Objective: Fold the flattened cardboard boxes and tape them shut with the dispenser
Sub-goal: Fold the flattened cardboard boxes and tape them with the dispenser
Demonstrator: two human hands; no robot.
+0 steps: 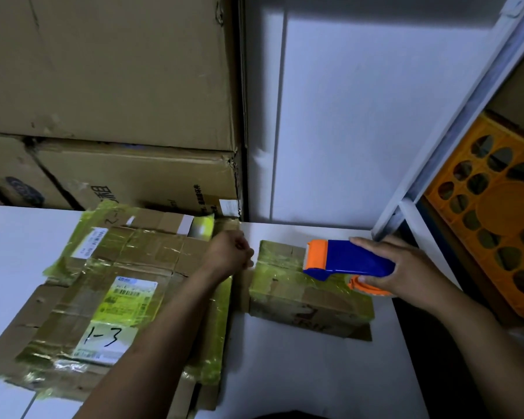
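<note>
Toward the worktop's (300,373) back right corner, the closed small box (309,297) lies lengthwise left to right, contents hidden. The right hand (406,267), fingers wrapped round the dispenser (348,258), holds it above the box top. The left hand (229,252) is curled at the box's left end; whether it pinches tape I cannot tell. Flattened boxes (118,297) lie left.

Left hand (229,252) fingertips hidden behind knuckles; cannot tell if it pinches anything. Tape roll (368,288) mostly covered by right hand (406,273) and dispenser (348,260) body. Left forearm hides part of flattened boxes (73,297); stack cut off at near edge. Label (130,293) print too small to read. Orange crate (490,213) cut at right edge.
</note>
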